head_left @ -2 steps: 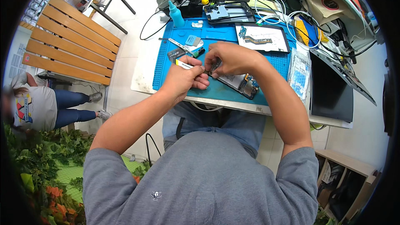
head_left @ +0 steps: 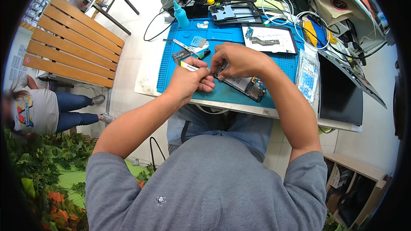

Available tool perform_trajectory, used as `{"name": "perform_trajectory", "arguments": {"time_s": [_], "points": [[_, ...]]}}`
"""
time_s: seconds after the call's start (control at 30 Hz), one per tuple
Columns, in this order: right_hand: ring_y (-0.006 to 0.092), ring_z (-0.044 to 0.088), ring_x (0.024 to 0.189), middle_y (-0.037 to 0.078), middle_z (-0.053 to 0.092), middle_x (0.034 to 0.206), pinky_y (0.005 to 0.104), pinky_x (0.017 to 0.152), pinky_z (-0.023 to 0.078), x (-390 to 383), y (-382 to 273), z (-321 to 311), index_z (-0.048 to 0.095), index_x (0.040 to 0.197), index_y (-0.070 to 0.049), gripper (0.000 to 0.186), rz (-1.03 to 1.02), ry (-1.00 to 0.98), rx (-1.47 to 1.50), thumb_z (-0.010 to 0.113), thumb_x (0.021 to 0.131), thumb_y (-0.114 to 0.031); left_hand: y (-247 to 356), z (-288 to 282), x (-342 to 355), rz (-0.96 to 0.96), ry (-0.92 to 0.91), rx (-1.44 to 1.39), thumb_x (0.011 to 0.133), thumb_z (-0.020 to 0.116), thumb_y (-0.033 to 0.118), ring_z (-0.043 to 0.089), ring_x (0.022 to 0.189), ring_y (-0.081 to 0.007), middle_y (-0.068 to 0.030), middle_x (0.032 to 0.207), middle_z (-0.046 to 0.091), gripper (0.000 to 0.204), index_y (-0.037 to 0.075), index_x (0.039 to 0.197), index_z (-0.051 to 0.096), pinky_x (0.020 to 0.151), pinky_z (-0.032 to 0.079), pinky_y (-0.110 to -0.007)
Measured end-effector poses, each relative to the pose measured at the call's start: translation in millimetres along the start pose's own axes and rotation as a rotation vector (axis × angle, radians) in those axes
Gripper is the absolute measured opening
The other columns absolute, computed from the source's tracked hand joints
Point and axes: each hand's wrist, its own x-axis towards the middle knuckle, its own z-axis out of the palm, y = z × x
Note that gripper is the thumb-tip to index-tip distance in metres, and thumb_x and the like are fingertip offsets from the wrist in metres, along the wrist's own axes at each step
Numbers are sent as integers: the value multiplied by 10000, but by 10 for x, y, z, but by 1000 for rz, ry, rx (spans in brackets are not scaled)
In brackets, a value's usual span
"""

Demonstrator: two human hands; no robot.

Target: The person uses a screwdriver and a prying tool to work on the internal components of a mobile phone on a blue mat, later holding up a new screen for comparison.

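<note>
An opened smartphone lies slantwise on the blue repair mat, its silver battery and circuit board bare. At the phone's left end the fingertips of both my hands come together. My left hand has thumb and forefinger pinched there; what they hold is too small to make out. From above, my right hand bends down over the phone's end with its fingers closed, and they hide whatever is in them. Beside my left hand lie a yellow-and-white strip, a dark flat battery, tweezers and a green-and-black cylinder.
A blue bottle stands at the mat's far left. Behind my right hand are a white panel with flex parts and a phone frame. White cables, a plastic-wrapped pack and a dark screen crowd the right.
</note>
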Motion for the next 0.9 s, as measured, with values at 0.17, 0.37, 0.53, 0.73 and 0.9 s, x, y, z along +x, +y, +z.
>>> {"name": "perform_trajectory", "arguments": {"time_s": [0.17, 0.37, 0.53, 0.73, 0.9], "points": [[309, 686, 1162, 67, 738, 1093, 453, 996, 558, -83, -72, 19, 917, 1050, -131, 255, -27, 99, -90, 975, 802, -131, -22, -22, 18, 11, -11, -6, 1058, 735, 40, 801, 710, -281, -189, 940, 746, 286, -13, 1270, 550, 604, 688, -369], [307, 685, 1182, 68, 739, 1080, 454, 1003, 558, -125, -63, 25, 923, 1055, -144, 259, -77, 130, -115, 972, 800, -140, -27, 3, -21, 30, -15, -3, 1052, 738, 49, 800, 711, -276, -186, 940, 745, 299, -16, 1275, 550, 603, 686, -368], [307, 689, 1180, 71, 739, 1087, 447, 1004, 561, -71, -89, -8, 915, 1070, -133, 271, -60, 78, -137, 968, 804, -122, -66, -15, -27, 51, -34, 21, 1052, 768, 81, 802, 716, -250, -170, 948, 764, 308, 10, 1274, 565, 607, 677, -346], [301, 728, 1122, 82, 747, 1103, 447, 974, 583, -27, -69, -25, 877, 1030, -78, 226, -26, 29, -31, 953, 817, -86, -87, -25, -43, 97, -70, 40, 1067, 744, 77, 795, 703, -251, -184, 942, 757, 319, -14, 1306, 553, 594, 672, -356], [275, 746, 1050, 79, 753, 1091, 430, 923, 593, -1, -48, -30, 853, 991, -52, 178, -31, -4, 0, 938, 836, -78, -92, -76, -138, 124, -109, 78, 1077, 762, 113, 795, 712, -240, -172, 943, 761, 362, -10, 1344, 552, 598, 665, -341]]}}
